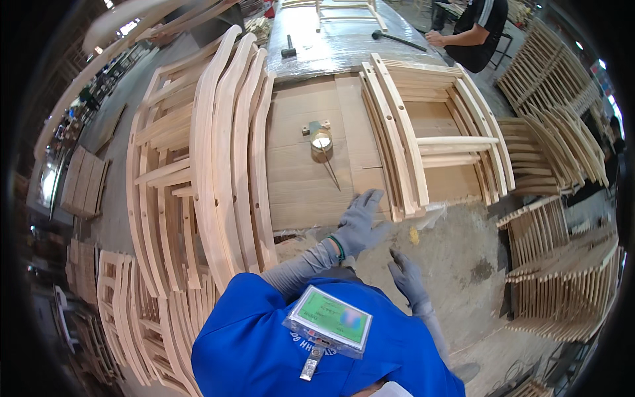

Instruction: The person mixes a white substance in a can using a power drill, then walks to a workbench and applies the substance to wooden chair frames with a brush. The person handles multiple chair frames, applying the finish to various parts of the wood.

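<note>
My left hand, in a grey glove with a green band at the wrist, reaches over the front edge of a cardboard-covered table. Its fingers are stretched out, and nothing is in it. Just right of it stand wooden chair frames in a stack. My right hand, also gloved, hangs lower, off the table, with fingers apart and no object in it. Ahead of the left hand sits a small glue pot with a thin stick leaning out and a metal bracket beside it.
Taller curved wooden frames line the table's left side. Behind, a plastic-wrapped table bears two mallets, one black-headed mallet and another mallet. A person in black is at its right. Stacked wooden parts stand on the right floor.
</note>
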`<control>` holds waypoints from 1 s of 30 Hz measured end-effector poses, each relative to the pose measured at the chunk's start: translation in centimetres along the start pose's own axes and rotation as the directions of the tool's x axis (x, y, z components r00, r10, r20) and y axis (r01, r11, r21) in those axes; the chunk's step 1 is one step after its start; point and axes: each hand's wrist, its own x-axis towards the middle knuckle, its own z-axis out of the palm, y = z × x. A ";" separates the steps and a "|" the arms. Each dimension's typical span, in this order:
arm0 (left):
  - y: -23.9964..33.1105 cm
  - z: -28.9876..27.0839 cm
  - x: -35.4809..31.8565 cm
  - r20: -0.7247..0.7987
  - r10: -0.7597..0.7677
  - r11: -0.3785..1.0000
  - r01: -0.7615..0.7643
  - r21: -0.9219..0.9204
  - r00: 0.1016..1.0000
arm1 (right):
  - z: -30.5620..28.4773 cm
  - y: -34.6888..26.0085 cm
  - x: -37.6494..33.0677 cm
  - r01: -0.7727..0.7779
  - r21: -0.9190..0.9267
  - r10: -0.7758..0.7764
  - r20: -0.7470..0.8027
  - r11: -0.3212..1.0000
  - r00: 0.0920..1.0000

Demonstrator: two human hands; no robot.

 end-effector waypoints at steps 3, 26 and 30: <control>-1.9 -1.0 1.0 -0.102 -0.055 0.998 0.056 0.010 0.993 | -0.2 -3.2 8.5 0.291 -0.119 -0.266 0.191 0.949 0.945; -4.8 -1.0 -5.6 -0.449 -0.768 0.589 0.779 -0.215 0.457 | 12.7 -3.7 41.6 0.897 -0.103 -0.530 0.776 0.429 0.343; -4.1 -1.3 -6.1 -0.437 -0.829 0.489 0.831 -0.264 0.348 | 9.4 -10.7 47.5 0.772 -0.118 -0.495 0.705 0.625 0.508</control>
